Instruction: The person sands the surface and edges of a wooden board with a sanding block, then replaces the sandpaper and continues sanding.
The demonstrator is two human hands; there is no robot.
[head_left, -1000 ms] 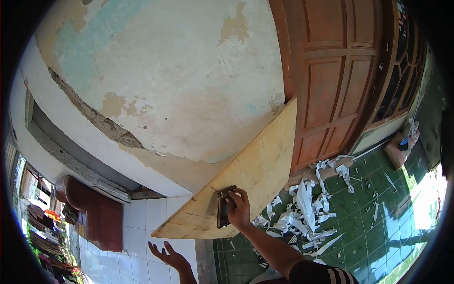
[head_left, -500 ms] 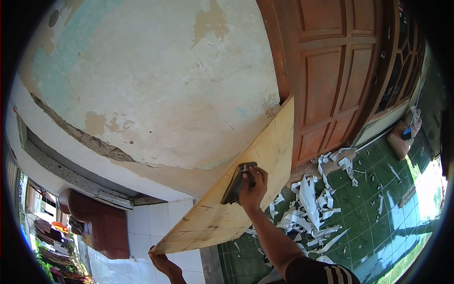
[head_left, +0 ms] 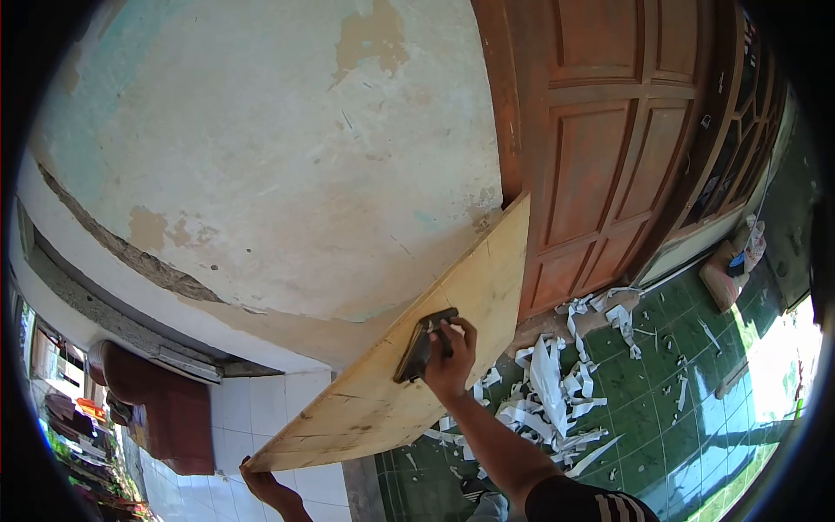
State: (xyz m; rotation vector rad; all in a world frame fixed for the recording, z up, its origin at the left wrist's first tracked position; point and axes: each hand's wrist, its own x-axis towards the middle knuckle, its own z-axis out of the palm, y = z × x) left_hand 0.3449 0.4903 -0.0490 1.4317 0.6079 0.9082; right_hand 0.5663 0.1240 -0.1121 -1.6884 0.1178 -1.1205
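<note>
Head view, right hand (head_left: 452, 361): curled round a dark block (head_left: 417, 346), which lies against the board's face.
Left hand (head_left: 271, 493): fingers bent round the lower left corner of the wooden board (head_left: 348, 413).
Board: slanting in front of the patchy wall (head_left: 348, 174), beside the brown door (head_left: 591, 165).
Window marks (head_left: 750, 45): too small to read.
Sack (head_left: 718, 285): contents hidden.
Green floor (head_left: 670, 418): strewn with white strips (head_left: 546, 378).

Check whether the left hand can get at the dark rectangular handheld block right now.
Probably not freely: the right hand has its grip on the block, while the left hand is at the lower corner of the pale-yellow wooden board.
</note>
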